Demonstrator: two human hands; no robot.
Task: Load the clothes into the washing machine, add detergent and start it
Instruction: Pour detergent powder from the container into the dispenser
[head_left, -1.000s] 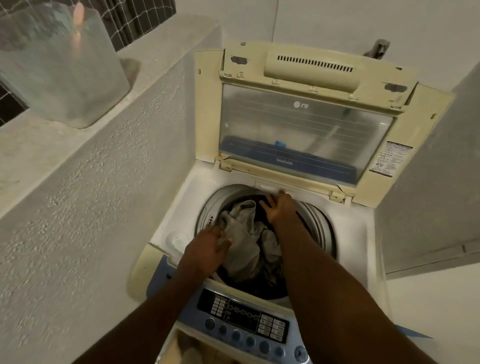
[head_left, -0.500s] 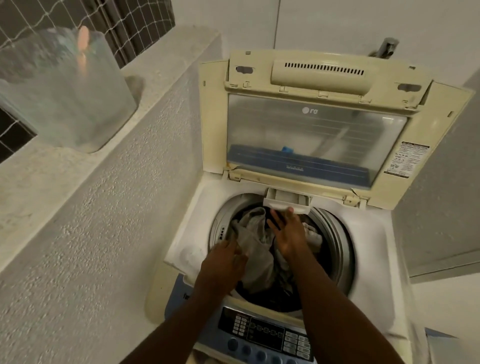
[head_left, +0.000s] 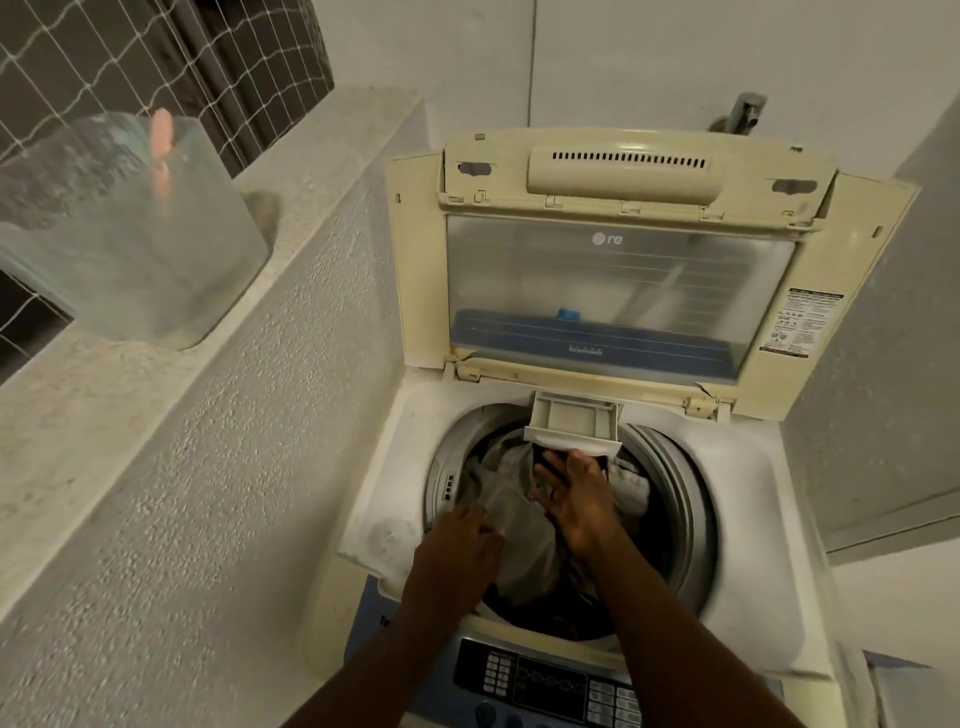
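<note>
A rough grey wall (head_left: 218, 467) fills the left side, topped by a ledge (head_left: 291, 218) that carries a cloudy plastic tub (head_left: 130, 234) in front of a netted window (head_left: 156, 52). Against the wall stands the washer (head_left: 769, 519), a top-loader whose yellowed lid (head_left: 623, 249) is raised upright against the back wall, its clear pane facing the camera. A tap (head_left: 743, 111) shows above the lid. The round drum (head_left: 675, 499) lies open and holds the clothes (head_left: 519, 509), a grey and dark heap with a pale piece at its right side. The control panel (head_left: 550, 686) sits at the near edge between the two forearms. A small drawer (head_left: 574, 426) juts out from the back rim over the drum. The left hand (head_left: 457, 551) rests on the grey cloth at the drum's left rim, fingers curled down into it. The right hand (head_left: 576, 499) is flat with fingers spread, its fingertips touching the underside of the drawer's front lip.
</note>
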